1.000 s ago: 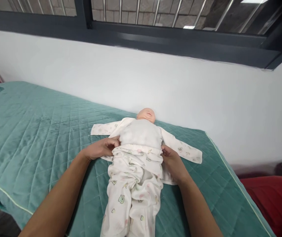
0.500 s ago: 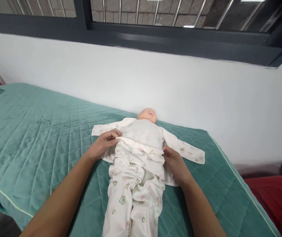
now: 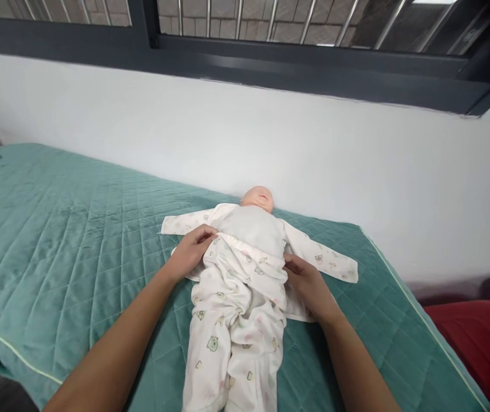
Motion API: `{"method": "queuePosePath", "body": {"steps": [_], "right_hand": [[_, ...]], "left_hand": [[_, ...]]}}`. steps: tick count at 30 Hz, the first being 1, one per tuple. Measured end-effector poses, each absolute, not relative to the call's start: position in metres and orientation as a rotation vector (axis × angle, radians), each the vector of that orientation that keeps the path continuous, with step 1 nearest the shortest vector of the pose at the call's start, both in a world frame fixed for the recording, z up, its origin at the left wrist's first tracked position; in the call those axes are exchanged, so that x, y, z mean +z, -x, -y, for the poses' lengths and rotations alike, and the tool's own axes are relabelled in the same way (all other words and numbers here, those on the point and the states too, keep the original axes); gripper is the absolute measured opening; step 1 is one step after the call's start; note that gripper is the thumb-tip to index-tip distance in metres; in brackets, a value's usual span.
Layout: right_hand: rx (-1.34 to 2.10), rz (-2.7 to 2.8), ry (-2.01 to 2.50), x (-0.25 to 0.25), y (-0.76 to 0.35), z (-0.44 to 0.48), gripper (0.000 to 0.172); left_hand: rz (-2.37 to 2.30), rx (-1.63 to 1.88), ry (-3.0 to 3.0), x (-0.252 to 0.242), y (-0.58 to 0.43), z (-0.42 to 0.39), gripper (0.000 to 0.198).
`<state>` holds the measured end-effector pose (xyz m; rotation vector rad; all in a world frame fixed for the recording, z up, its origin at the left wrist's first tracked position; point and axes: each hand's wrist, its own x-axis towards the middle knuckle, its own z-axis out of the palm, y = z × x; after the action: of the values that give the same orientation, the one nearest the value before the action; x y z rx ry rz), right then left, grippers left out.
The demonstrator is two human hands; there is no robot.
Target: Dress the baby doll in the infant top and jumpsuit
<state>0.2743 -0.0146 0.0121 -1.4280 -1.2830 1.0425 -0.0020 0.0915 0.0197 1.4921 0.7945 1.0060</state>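
A baby doll [image 3: 259, 198] lies on its back with its head near the wall, dressed in a white printed long-sleeved top [image 3: 324, 258] spread out to both sides. White printed pants [image 3: 245, 274] cover its legs, the gathered waistband running across the grey-white belly. My left hand [image 3: 193, 249] pinches the waistband at the left side of the waist, fingertips closed on the cloth. At the opposite side my right hand [image 3: 307, 280] is curled against the waistband edge, its fingertips partly hidden by the fabric. The doll's hands do not show.
A green quilted cover [image 3: 77, 246] with a pale piped edge lies under the doll. Behind it rises a white wall [image 3: 210, 131] below a dark window frame [image 3: 271, 68]. Something red [image 3: 477, 337] stands beyond the right edge.
My left hand has moved slightly right and up, drawing the left side of the waistband inward over the belly. My right hand stays almost in place at the other side.
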Motion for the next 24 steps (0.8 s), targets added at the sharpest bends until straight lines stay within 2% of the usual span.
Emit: {"method": "queuePosePath", "body": {"steps": [7,11,14,19,24], "right_hand": [[0.732,1.327,1.698,0.010,-0.263,0.013,0.022],[0.272,1.303,1.745,0.017,-0.255,0.017,0.011],[-0.010,1.339,1.592,0.027,-0.249,0.023,0.003],[0.099,1.631,1.346,0.035,-0.240,0.028,0.009],[0.191,1.711,1.390,0.040,-0.240,0.020,0.023]], "left_hand": [[-0.786,1.211,-1.884,0.019,-0.003,-0.093,0.018],[-0.816,1.220,-2.046,0.022,-0.002,-0.091,0.016],[-0.815,1.187,-2.108,0.026,0.000,-0.090,0.013],[-0.788,1.192,-2.157,0.033,-0.001,-0.085,0.015],[-0.772,1.127,-2.150,0.038,-0.008,-0.082,0.017]]}}
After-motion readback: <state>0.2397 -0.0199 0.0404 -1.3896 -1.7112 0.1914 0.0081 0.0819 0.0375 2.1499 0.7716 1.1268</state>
